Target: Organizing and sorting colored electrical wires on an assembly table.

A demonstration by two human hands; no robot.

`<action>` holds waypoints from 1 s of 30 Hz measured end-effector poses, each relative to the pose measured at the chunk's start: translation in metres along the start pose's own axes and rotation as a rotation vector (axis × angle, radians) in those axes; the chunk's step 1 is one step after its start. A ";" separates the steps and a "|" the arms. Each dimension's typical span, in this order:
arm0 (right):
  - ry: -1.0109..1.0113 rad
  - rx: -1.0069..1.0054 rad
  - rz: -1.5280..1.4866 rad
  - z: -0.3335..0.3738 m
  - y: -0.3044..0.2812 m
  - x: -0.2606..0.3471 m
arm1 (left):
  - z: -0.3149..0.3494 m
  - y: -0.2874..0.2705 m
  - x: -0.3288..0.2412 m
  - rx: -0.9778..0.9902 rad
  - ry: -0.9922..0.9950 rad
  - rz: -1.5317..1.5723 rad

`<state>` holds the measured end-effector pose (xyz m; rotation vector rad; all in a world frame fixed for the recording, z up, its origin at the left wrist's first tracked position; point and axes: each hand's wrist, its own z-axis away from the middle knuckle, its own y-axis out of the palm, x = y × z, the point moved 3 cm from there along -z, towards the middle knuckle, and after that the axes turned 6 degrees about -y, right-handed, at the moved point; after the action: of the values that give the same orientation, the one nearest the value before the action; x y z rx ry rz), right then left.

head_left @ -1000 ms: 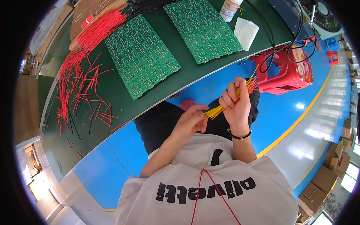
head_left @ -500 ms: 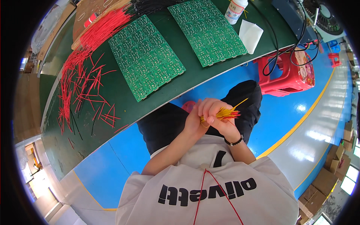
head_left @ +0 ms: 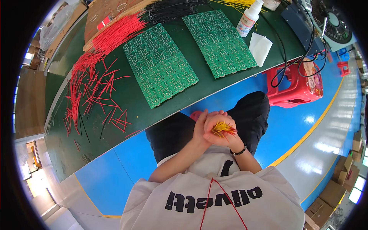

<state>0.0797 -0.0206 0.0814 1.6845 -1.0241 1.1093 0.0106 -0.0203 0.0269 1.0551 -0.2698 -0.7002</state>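
Over my lap, both hands are closed together around a bundle of thin yellow and red wires (head_left: 222, 129). My right hand (head_left: 214, 123), with a dark bead bracelet at its wrist, wraps the bundle, and the wire ends poke out of the fist toward me. Pressed against it from the left is my left hand (head_left: 200, 129); its fingers are partly hidden behind the right one. The far end of the bundle is out of sight inside the hands. Beyond them, two green circuit board panels (head_left: 161, 67) (head_left: 219, 44) lie side by side on the dark green table (head_left: 111, 143).
Red wires (head_left: 119, 32) lie piled and scattered at the left, with black wires (head_left: 168, 10) and yellow wires (head_left: 239, 4) behind. A white spray bottle (head_left: 248, 20), white paper (head_left: 260, 49) and a blue-grey device (head_left: 301, 27) with cables are at the right. A red stool (head_left: 291, 90) stands beside the table.
My hands have come lower and closer to my body, and the wire bundle has turned so its ends face me. The view has shifted slightly.
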 end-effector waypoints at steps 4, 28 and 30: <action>-0.122 -0.049 0.127 -0.001 -0.007 -0.006 | -0.004 0.002 0.003 0.075 -0.217 0.320; -0.364 -0.318 0.380 0.006 0.000 -0.028 | -0.014 -0.017 0.007 0.167 -0.104 0.212; -0.023 -0.270 0.404 0.016 -0.013 -0.031 | -0.006 -0.005 0.001 0.111 -0.122 0.056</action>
<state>0.0873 -0.0261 0.0455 1.3105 -1.5019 1.1418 0.0120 -0.0184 0.0198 1.1076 -0.4462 -0.7070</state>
